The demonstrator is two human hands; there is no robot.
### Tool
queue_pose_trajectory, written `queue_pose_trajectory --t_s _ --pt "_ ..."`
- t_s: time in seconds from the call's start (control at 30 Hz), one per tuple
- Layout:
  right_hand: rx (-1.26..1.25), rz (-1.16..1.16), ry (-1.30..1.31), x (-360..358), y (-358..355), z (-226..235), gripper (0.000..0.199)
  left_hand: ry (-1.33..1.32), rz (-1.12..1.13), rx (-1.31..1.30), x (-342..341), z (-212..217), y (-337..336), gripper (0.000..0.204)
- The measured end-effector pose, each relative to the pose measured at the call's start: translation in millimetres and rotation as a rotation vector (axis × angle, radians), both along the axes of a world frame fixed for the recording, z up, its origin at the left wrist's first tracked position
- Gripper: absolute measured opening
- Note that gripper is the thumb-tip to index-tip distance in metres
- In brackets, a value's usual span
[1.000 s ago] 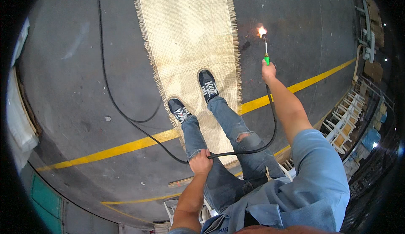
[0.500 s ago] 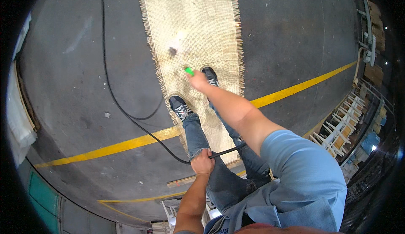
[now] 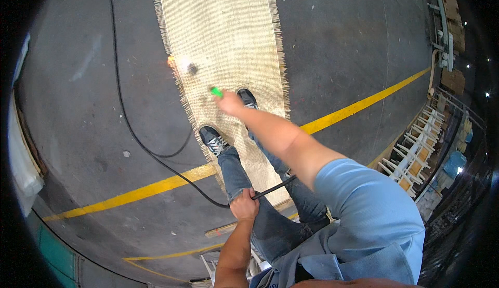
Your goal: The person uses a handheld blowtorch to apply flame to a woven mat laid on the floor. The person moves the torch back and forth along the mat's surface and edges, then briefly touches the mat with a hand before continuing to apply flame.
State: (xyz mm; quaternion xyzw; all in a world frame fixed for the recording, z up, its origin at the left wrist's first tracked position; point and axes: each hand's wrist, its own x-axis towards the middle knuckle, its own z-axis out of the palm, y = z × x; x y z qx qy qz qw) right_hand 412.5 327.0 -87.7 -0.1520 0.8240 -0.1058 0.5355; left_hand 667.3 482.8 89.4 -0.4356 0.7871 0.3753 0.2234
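While the right hand (image 3: pixel 229 103) grips the torch (image 3: pixel 216 92), matting (image 3: pixel 223 28) lies beneath.

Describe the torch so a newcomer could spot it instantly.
Find the long pale woven mat with frayed edges on the dark floor. Over it, the right hand holds the torch. A bright green section, blurred dark head and orange flame distinguish it from the plain black hose.

The torch handle (image 3: pixel 216 91) over the cream, grid-woven mat (image 3: pixel 223 28) is bright green, the hose (image 3: pixel 116 64) left of the mat black.
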Motion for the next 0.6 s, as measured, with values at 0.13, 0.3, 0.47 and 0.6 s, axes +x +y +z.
queue_pose_trajectory --t_s 0.13,0.3,0.47,0.6 --pt "0.087 -0.174 0.334 -111.6 73.1 -9.6 0.048 0.052 -0.012 -0.001 -14.2 -1.4 -2.4 0.023" --pt "0.293 -0.194 0.546 -189.8 129.6 24.1 0.049 -0.013 0.008 0.000 0.3 4.7 -7.8 0.024" --pt "0.287 -0.305 0.696 -229.4 149.7 51.1 0.050 -0.022 0.065 0.054 -1.7 2.1 -5.8 0.020" --pt "0.265 -0.243 0.571 -192.1 128.5 28.1 0.049 -0.034 0.014 0.020 3.9 5.4 -5.1 0.026"
